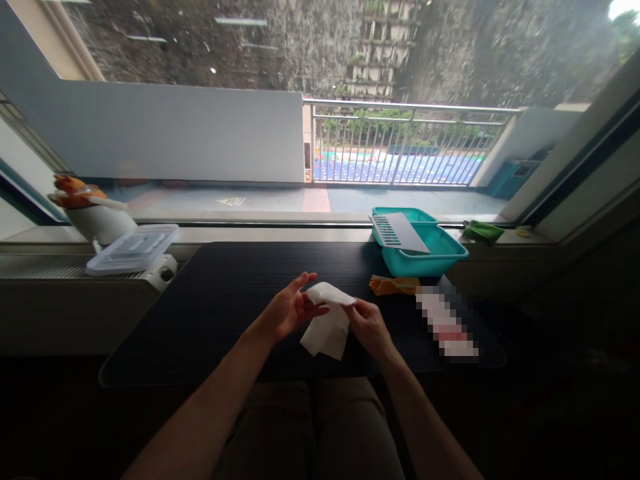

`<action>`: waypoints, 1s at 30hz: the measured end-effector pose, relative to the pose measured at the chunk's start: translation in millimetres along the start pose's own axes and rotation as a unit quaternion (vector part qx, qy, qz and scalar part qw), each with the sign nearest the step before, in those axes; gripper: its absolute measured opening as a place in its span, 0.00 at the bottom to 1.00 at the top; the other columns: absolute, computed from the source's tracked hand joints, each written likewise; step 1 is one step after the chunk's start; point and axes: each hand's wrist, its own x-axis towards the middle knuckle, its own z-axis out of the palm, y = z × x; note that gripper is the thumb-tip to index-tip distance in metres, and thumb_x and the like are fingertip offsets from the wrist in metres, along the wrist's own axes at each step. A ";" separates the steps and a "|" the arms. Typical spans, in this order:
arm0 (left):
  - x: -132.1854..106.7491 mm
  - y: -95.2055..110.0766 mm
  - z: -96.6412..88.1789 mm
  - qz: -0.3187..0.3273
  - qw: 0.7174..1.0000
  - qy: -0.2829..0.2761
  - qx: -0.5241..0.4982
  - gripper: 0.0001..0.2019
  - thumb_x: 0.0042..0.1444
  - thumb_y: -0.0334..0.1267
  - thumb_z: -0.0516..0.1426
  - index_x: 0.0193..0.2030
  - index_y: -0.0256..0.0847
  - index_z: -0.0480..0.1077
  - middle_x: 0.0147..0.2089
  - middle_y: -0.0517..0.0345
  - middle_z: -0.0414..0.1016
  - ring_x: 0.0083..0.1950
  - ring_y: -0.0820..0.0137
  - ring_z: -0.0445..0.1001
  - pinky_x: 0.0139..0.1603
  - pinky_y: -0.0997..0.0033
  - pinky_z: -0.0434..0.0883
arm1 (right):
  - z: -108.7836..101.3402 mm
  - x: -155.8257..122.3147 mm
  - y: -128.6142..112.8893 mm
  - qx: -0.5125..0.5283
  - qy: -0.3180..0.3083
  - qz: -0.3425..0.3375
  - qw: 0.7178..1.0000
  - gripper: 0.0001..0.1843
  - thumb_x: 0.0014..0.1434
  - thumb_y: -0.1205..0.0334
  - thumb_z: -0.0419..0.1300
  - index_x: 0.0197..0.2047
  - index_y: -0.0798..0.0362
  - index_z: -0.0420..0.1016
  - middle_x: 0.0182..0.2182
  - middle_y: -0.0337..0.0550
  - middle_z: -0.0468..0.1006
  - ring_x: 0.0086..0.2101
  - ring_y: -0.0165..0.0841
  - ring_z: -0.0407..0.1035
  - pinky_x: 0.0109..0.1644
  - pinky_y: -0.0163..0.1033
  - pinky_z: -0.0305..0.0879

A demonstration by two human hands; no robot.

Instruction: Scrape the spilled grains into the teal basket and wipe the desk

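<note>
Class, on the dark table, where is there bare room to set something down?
On the dark table, the largest free patch lies between its left edge and the left hand; another lies beyond the white sheet, left of the turquoise basket. The right side is crowded by that basket, an orange cloth and a pixelated item.

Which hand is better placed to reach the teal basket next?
Probably the right hand: it is nearer the basket, which stands toward that side, while the left hand is farther away. The right hand pinches the tissue, though, so it would likely have to let go first.
</note>
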 end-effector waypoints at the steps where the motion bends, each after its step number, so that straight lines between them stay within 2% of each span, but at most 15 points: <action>1: -1.4 0.7 -1.3 0.015 1.000 0.006 0.024 0.24 0.64 0.52 0.43 0.57 0.37 0.60 0.44 0.47 0.76 0.41 0.65 0.78 0.40 0.65 0.74 | 1.2 1.0 0.9 0.008 -0.009 0.024 1.000 0.22 0.55 0.47 0.54 0.35 0.57 0.78 0.30 0.46 0.79 0.31 0.39 0.74 0.32 0.40 0.71; 3: -6.1 -2.8 -1.3 0.043 0.994 0.029 0.092 0.25 0.62 0.54 0.44 0.58 0.38 0.58 0.47 0.45 0.75 0.46 0.62 0.76 0.44 0.61 0.73 | 0.8 2.2 3.5 0.004 -0.009 0.052 0.999 0.25 0.57 0.46 0.50 0.34 0.59 0.76 0.24 0.45 0.77 0.24 0.37 0.72 0.26 0.39 0.70; 5: -14.0 -12.1 3.5 0.069 0.979 0.054 0.183 0.25 0.57 0.55 0.52 0.54 0.38 0.62 0.46 0.46 0.74 0.47 0.59 0.74 0.47 0.57 0.71 | -3.2 2.1 6.9 -0.015 -0.004 0.064 0.998 0.21 0.55 0.48 0.53 0.34 0.59 0.75 0.24 0.44 0.77 0.23 0.35 0.71 0.23 0.38 0.69; 7: -23.6 -23.7 11.9 0.096 0.953 0.066 0.280 0.24 0.48 0.53 0.61 0.47 0.38 0.68 0.46 0.47 0.73 0.48 0.56 0.71 0.51 0.54 0.67 | -10.0 1.1 10.2 -0.046 0.003 0.065 0.997 0.17 0.53 0.50 0.56 0.35 0.57 0.75 0.25 0.43 0.78 0.23 0.34 0.71 0.22 0.35 0.67; 9: -31.4 -33.1 20.1 0.118 0.920 0.067 0.367 0.23 0.42 0.47 0.66 0.43 0.39 0.71 0.47 0.48 0.71 0.52 0.53 0.68 0.55 0.52 0.62 | -18.5 -0.9 12.5 -0.083 0.011 0.062 0.995 0.15 0.52 0.52 0.58 0.36 0.55 0.75 0.26 0.41 0.78 0.24 0.34 0.71 0.21 0.33 0.65; 11: -34.3 -37.5 23.8 0.130 0.888 0.064 0.436 0.17 0.42 0.39 0.65 0.41 0.40 0.72 0.46 0.50 0.72 0.53 0.53 0.66 0.56 0.52 0.60 | -28.6 -3.8 12.6 -0.121 0.013 0.062 0.991 0.12 0.52 0.54 0.58 0.33 0.54 0.75 0.23 0.40 0.77 0.23 0.34 0.71 0.21 0.33 0.64; 13: -32.3 -36.4 21.9 0.133 0.861 0.058 0.487 0.07 0.48 0.34 0.60 0.36 0.41 0.74 0.42 0.53 0.73 0.50 0.57 0.68 0.53 0.57 0.61 | -40.3 -7.4 9.3 -0.160 0.019 0.063 0.985 0.11 0.52 0.55 0.59 0.31 0.54 0.76 0.21 0.41 0.77 0.23 0.36 0.72 0.25 0.36 0.65; 14: -30.2 -34.4 19.6 0.133 0.850 0.054 0.507 0.04 0.51 0.33 0.57 0.34 0.42 0.74 0.40 0.55 0.74 0.47 0.60 0.70 0.51 0.60 0.62 | -46.5 -9.1 6.4 -0.192 0.034 0.061 0.979 0.12 0.52 0.55 0.59 0.34 0.54 0.77 0.23 0.42 0.78 0.25 0.37 0.73 0.28 0.38 0.66; 16: -26.3 -29.2 15.0 0.133 0.832 0.048 0.537 0.08 0.55 0.32 0.53 0.32 0.42 0.74 0.38 0.56 0.74 0.43 0.64 0.71 0.47 0.65 0.64 | -57.9 -12.0 -1.2 -0.274 0.079 0.042 0.958 0.19 0.52 0.54 0.60 0.46 0.53 0.75 0.33 0.46 0.80 0.32 0.42 0.74 0.36 0.44 0.69; 18: -24.6 -25.1 13.7 0.136 0.818 0.047 0.557 0.09 0.58 0.35 0.52 0.33 0.42 0.74 0.39 0.56 0.74 0.42 0.65 0.72 0.45 0.66 0.64 | -65.0 -12.9 -8.9 -0.353 0.099 -0.023 0.930 0.27 0.53 0.56 0.60 0.55 0.53 0.69 0.46 0.51 0.77 0.43 0.45 0.73 0.46 0.49 0.68; 19: -24.8 -24.0 14.8 0.139 0.812 0.045 0.565 0.09 0.59 0.38 0.52 0.35 0.42 0.74 0.39 0.56 0.74 0.43 0.65 0.72 0.45 0.66 0.64 | -66.1 -12.4 -11.8 -0.383 0.083 -0.069 0.918 0.28 0.52 0.59 0.60 0.57 0.54 0.67 0.51 0.52 0.74 0.48 0.46 0.70 0.51 0.51 0.66; 22: -27.6 -24.9 23.6 0.146 0.802 0.036 0.579 0.14 0.57 0.50 0.55 0.40 0.42 0.74 0.41 0.54 0.74 0.45 0.61 0.70 0.47 0.62 0.64 | -59.5 -6.5 -14.1 -0.437 -0.029 -0.194 0.878 0.30 0.49 0.69 0.60 0.58 0.54 0.68 0.60 0.54 0.65 0.59 0.46 0.59 0.60 0.51 0.58; 25: -29.3 -28.2 31.6 0.146 0.801 0.031 0.580 0.18 0.50 0.53 0.60 0.40 0.41 0.74 0.43 0.50 0.73 0.48 0.55 0.67 0.50 0.55 0.62 | -46.0 5.6 -8.9 -0.476 -0.105 -0.237 0.840 0.32 0.46 0.74 0.60 0.56 0.53 0.70 0.63 0.56 0.60 0.61 0.48 0.55 0.61 0.53 0.55; 27: -27.7 -29.4 31.8 0.143 0.810 0.029 0.568 0.16 0.47 0.48 0.62 0.40 0.41 0.74 0.44 0.48 0.72 0.49 0.53 0.66 0.52 0.53 0.61 | -39.4 15.1 -5.7 -0.474 -0.131 -0.242 0.836 0.23 0.48 0.74 0.59 0.49 0.51 0.77 0.61 0.54 0.64 0.61 0.48 0.55 0.61 0.54 0.54; 30: -20.4 -28.2 22.3 0.131 0.840 0.011 0.526 0.10 0.50 0.39 0.58 0.38 0.42 0.75 0.42 0.52 0.74 0.48 0.57 0.68 0.51 0.58 0.62 | -37.9 26.7 -7.4 -0.426 -0.157 -0.225 0.862 0.13 0.54 0.70 0.57 0.39 0.51 0.81 0.52 0.49 0.75 0.58 0.46 0.60 0.60 0.51 0.57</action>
